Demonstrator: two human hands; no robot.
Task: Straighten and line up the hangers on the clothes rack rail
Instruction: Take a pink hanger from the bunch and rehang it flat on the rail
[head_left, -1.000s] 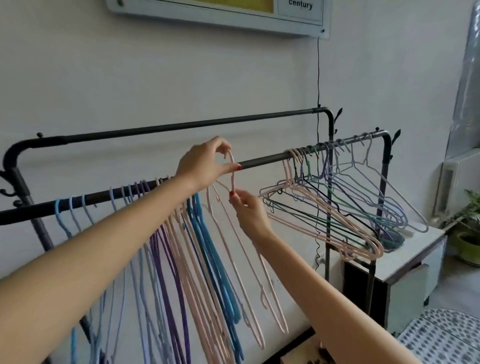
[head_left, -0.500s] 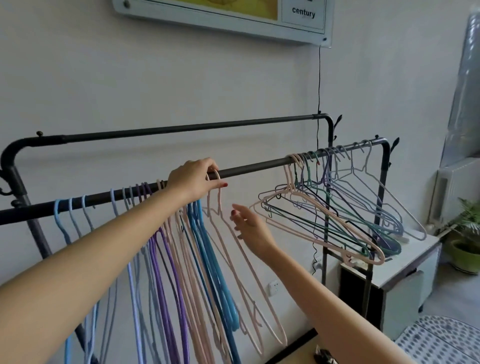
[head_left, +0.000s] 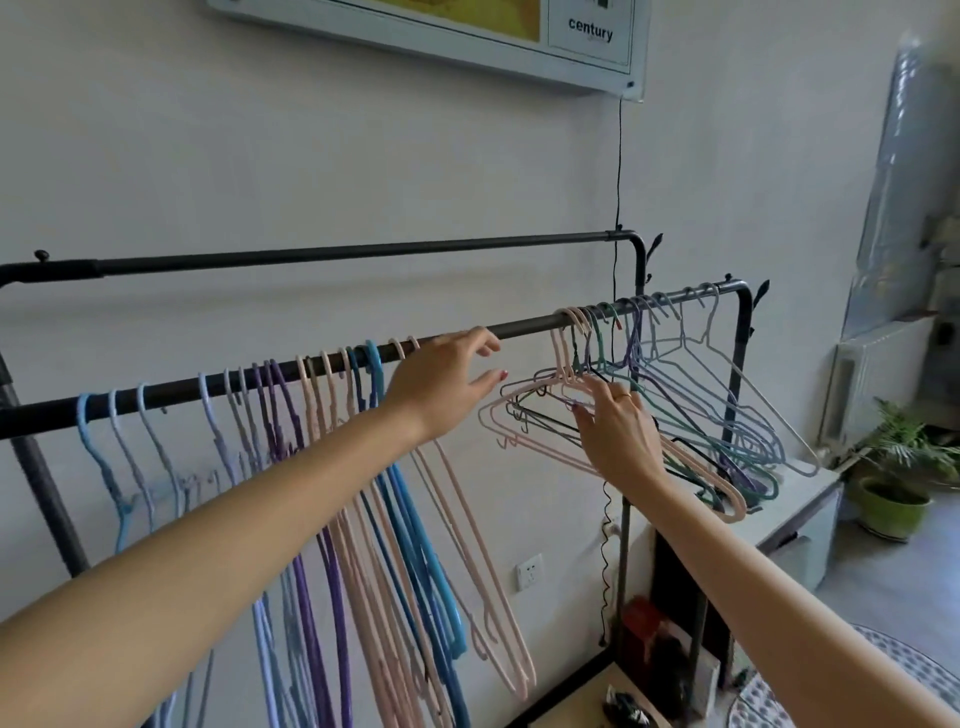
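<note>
The black front rail (head_left: 524, 328) carries several hangers. On its left part, blue, lilac, purple and pink hangers (head_left: 332, 467) hang straight down in a row, ending with two pink ones (head_left: 467, 530). At the right end a bunch of pink, green, purple and lilac hangers (head_left: 711, 415) lies tilted and tangled. My left hand (head_left: 447, 387) hovers just under the rail between the two groups, fingers relaxed, holding nothing. The fingertips of my right hand (head_left: 618, 434) touch the nearest pink hanger (head_left: 540, 441) of the tangled bunch.
A second black rail (head_left: 363, 255) runs behind and higher. A white cabinet (head_left: 810, 501) stands under the rack's right end, beside a potted plant (head_left: 891, 499) and a radiator (head_left: 872, 374). A black cord (head_left: 618, 166) hangs from the wall board (head_left: 592, 36).
My left hand let go of the pink hanger's hook and slid right along the rail. My right hand moved right from that hanger to the tangled bunch.
</note>
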